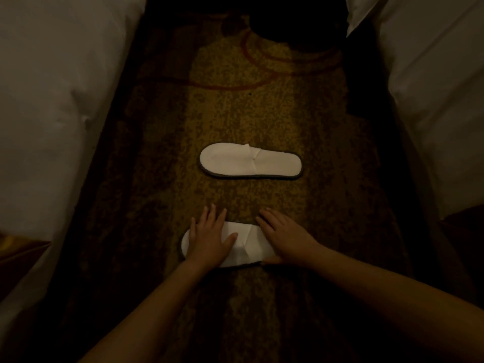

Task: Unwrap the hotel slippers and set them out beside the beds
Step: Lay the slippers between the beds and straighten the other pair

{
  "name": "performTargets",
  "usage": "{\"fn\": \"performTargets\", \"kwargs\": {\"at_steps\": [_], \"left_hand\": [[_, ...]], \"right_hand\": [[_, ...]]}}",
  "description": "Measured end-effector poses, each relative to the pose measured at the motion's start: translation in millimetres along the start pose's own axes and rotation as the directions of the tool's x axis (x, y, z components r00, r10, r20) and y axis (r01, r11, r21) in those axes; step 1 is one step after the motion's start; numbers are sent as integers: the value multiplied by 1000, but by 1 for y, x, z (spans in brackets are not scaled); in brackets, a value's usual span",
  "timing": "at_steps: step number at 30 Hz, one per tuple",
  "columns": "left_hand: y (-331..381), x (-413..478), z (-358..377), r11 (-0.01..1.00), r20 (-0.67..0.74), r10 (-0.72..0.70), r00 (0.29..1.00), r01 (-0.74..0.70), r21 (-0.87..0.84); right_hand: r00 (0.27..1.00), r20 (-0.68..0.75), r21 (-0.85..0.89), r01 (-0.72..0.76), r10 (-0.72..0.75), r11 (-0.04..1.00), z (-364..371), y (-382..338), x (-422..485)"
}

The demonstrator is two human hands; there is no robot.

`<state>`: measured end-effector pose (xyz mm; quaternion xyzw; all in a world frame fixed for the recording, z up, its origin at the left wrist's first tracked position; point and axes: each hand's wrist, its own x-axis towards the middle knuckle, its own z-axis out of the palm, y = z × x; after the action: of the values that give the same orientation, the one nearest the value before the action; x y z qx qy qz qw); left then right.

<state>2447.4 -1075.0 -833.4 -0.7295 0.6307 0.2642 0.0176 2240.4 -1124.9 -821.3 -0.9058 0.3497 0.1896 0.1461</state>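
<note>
Two flat white hotel slippers lie crosswise on the carpet between two beds. The far slipper [250, 161] lies alone, its toe cover flattened and pointing right. The near slipper [247, 244] lies under both my hands. My left hand [209, 239] presses flat on its heel half, fingers spread. My right hand [285, 238] rests palm down on its toe end, covering that end. Neither hand grips anything. No wrapper is visible.
A white-covered bed [52, 113] runs along the left and another bed [440, 106] along the right. A patterned gold-brown carpet [235, 113] fills the aisle between them. A dark round shape [296, 19] sits at the far end. The room is dim.
</note>
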Motion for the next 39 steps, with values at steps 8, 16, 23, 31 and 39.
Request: {"fn": "performTargets", "kwargs": {"at_steps": [8, 16, 23, 31, 39], "left_hand": [[-2, 1, 10, 998, -44, 21, 999, -18, 56], [13, -56, -83, 988, 172, -90, 981, 66, 142], [60, -142, -205, 981, 381, -177, 907, 133, 141], [180, -252, -346, 982, 421, -24, 907, -59, 182], [271, -352, -441, 939, 408, 109, 906, -229, 258]], "right_hand": [[1000, 8, 20, -18, 18, 1000, 8, 2, -1], [911, 135, 335, -411, 389, 848, -57, -39, -39], [804, 356, 418, -592, 476, 689, -165, -95, -146], [736, 380, 462, -676, 561, 574, -327, -135, -287], [648, 405, 554, -735, 645, 390, -437, -173, -422]]}}
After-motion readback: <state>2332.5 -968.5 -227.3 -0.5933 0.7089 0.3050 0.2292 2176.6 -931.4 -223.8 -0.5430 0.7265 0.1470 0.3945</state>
